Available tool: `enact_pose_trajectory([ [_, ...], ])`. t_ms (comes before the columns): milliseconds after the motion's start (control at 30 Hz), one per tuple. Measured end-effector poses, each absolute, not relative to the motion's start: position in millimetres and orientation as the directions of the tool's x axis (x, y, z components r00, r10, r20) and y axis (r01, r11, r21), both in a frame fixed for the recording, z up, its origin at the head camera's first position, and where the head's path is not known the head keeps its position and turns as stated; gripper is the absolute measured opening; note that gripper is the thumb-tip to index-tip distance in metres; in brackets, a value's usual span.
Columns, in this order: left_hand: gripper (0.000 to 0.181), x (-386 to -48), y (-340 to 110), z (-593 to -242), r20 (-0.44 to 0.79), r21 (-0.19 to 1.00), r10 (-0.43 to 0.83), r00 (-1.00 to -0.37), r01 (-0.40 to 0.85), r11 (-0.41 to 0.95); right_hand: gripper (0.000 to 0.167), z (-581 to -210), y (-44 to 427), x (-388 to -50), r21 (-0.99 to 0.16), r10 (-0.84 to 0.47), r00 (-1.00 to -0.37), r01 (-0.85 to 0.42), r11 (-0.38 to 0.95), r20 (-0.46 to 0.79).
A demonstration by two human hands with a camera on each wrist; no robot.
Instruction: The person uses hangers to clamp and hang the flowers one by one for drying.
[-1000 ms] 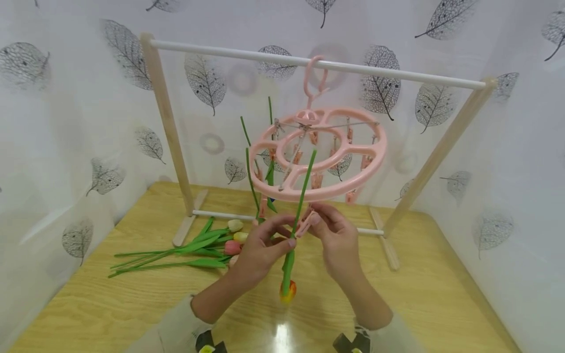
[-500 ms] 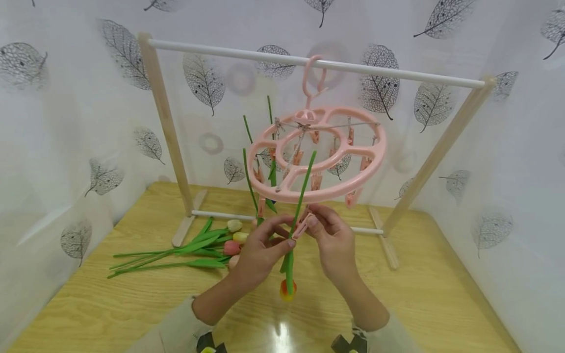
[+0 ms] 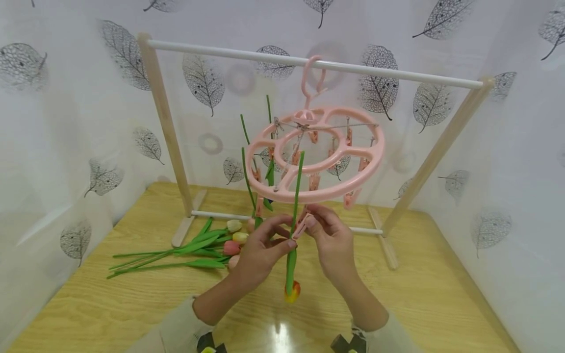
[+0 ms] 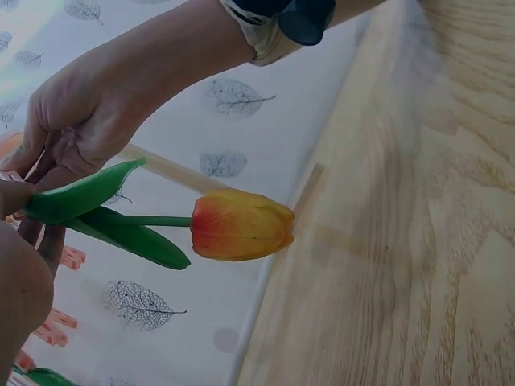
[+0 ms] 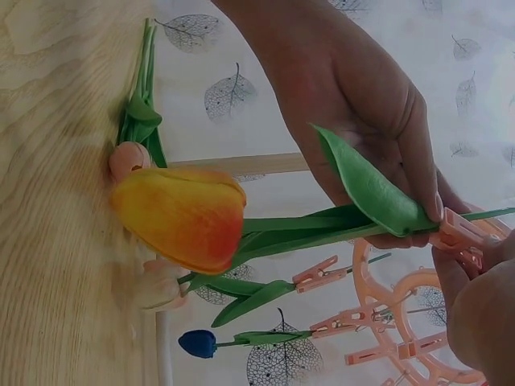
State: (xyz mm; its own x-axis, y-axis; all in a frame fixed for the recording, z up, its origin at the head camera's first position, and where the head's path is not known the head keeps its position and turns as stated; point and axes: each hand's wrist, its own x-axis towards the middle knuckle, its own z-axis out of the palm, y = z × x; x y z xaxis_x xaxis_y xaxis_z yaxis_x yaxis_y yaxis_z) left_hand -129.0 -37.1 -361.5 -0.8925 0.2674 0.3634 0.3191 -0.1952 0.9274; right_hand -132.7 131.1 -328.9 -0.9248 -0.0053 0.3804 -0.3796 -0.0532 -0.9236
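My left hand (image 3: 260, 247) pinches the stem of an orange-yellow artificial tulip (image 3: 292, 291), which hangs bloom down, its green stem rising in front of the hanger's rim. My right hand (image 3: 334, 242) holds a pink clothespin (image 3: 302, 226) by its handle end, against the stem beside the left fingertips. In the right wrist view the clothespin (image 5: 460, 233) meets the stem just past the leaf; whether its jaws grip it, I cannot tell. Above both hands is a round pink clip hanger (image 3: 348, 189). Large in the left wrist view is the tulip's bloom (image 4: 243, 225).
A wooden stand with a white bar (image 3: 397, 74) carries the hanger. Several tulips (image 3: 207, 250) lie on the table at left. Other tulips, including a blue one (image 5: 198, 343), hang upside down from clips on the hanger's left side. More pink clips (image 3: 351, 198) dangle around it.
The tulip's stem top has swung slightly left and its bloom slightly right. The right hand and clothespin have shifted a little left; the left hand stays nearly still.
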Motion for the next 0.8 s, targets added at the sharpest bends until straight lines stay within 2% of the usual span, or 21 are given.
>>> enact_pose_trajectory([
  [367, 0.045, -135, -38, -367, 0.378, 0.92, 0.296, -0.877, 0.32, -0.226, 0.025, -332, 132, -137, -0.876, -0.047, -0.879, -0.468, -0.119, 0.475],
  [533, 0.042, -138, -39, -367, 0.398, 0.914, 0.26, -0.88, 0.357, -0.19, 0.027, -331, 135, -139, -0.868, -0.041, -0.87, -0.485, -0.107, 0.491],
  [667, 0.036, -140, -42, -366, 0.437, 0.899, 0.201, -0.877, 0.418, -0.133, 0.027, -331, 137, -139, -0.878, -0.024, -0.879, -0.474, -0.07, 0.476],
  [800, 0.032, -143, -48, -362, 0.558, 0.829, 0.145, -0.817, 0.557, -0.053, 0.027, -331, 139, -140, -0.888, -0.004, -0.888, -0.459, -0.034, 0.459],
])
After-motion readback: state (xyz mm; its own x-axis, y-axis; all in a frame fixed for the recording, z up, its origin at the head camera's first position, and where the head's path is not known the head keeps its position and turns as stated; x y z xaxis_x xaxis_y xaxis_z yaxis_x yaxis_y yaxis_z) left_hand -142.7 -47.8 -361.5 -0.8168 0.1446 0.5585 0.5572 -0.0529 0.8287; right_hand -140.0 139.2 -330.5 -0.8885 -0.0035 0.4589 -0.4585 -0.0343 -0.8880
